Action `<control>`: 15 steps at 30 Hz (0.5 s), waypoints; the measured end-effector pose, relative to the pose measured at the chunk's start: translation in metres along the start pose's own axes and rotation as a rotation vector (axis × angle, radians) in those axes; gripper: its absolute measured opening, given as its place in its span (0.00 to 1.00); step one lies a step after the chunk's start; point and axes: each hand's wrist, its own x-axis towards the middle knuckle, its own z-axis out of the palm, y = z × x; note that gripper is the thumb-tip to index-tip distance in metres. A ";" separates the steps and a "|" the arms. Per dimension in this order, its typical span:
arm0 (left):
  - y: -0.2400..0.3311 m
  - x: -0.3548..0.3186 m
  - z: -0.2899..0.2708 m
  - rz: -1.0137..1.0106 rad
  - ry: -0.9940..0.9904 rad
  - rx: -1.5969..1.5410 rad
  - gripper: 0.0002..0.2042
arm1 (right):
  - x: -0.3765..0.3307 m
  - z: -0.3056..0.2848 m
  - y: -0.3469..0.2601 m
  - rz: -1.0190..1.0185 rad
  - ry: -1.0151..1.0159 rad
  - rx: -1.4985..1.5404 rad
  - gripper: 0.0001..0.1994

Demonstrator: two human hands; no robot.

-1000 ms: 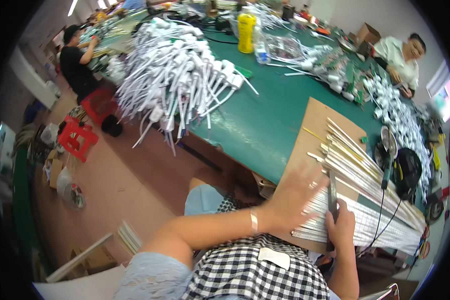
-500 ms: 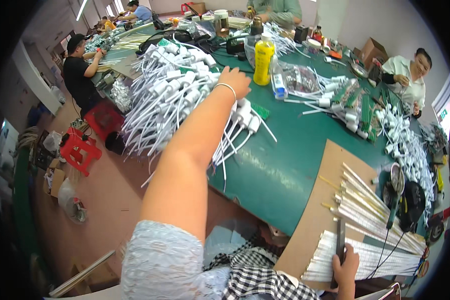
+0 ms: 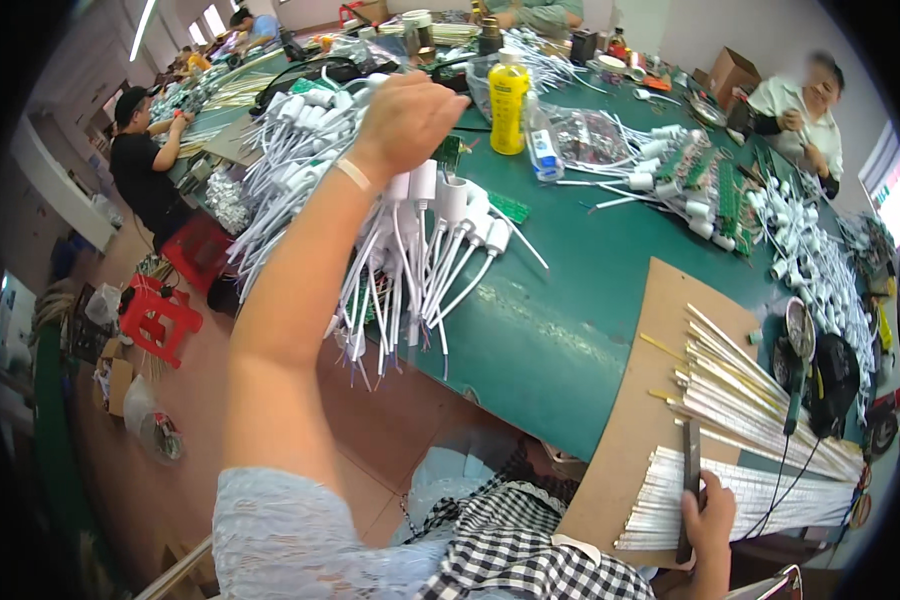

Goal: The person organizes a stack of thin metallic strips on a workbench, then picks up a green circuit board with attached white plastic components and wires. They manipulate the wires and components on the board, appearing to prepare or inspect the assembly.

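Note:
My left hand [image 3: 410, 122], fingers curled closed, is raised over a heap of white caps with white cables [image 3: 310, 160]. What it grips is hidden behind the knuckles. Just under it, several white caps [image 3: 454, 200] hang with their cables dangling past the table edge, and a green circuit board [image 3: 510, 207] lies beside them. At the lower right, my right hand [image 3: 710, 510] is closed on a flat dark metal bar [image 3: 690, 470]. That bar lies across a row of thin white strips [image 3: 780, 500] on a brown board [image 3: 625, 400].
On the green table [image 3: 540, 330] stand a yellow bottle [image 3: 508, 105] and a clear bottle [image 3: 544, 148]. More capped cables [image 3: 810, 260] and green boards [image 3: 735, 210] lie to the right. A black-handled tool [image 3: 796, 350] rests near the strips. Co-workers sit left and far right; red stools [image 3: 158, 318] stand left.
My left hand has moved left and up, its fingers now curled, and more hanging caps show beneath it. My right hand stays on the bar. The whole view has shifted slightly.

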 end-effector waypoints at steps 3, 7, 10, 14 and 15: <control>0.093 0.033 -0.028 0.043 0.090 -0.138 0.12 | 0.016 -0.016 -0.018 -0.247 0.285 -0.063 0.10; 0.217 0.003 0.007 0.198 0.089 -0.188 0.14 | 0.116 -0.005 -0.107 0.014 -0.314 1.177 0.25; 0.272 -0.020 0.055 0.270 -0.009 -0.341 0.14 | 0.179 0.019 -0.154 -0.012 -0.805 1.572 0.37; 0.292 -0.033 0.057 0.283 -0.080 -0.432 0.12 | 0.194 0.047 -0.155 -0.076 -0.670 1.477 0.22; 0.285 -0.033 0.046 0.243 -0.017 -0.464 0.13 | 0.192 0.046 -0.154 0.038 -0.658 1.526 0.20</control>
